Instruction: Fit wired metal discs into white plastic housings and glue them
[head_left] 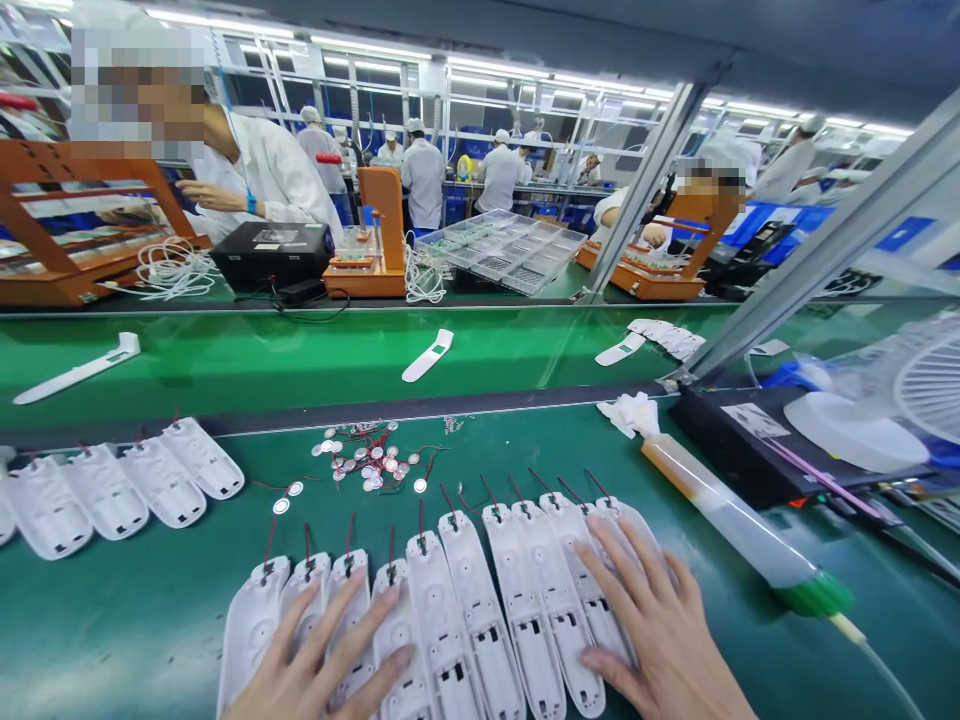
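Hands flat, fingers spread, no grip on anything: left hand (315, 665) and right hand (660, 630) press on a fanned row of white shells (480, 610), open side up, wires pointing away, apparently to keep them aligned. Beyond lie loose discs (367, 460), a glue tube (720, 510), more shells (120, 490) on the green table (112, 620).

Head view: worn on the person's head, facing forward and down.
Nearness: close above the green surface (112, 620).
Far field: workers' benches beyond the conveyor (300, 360).
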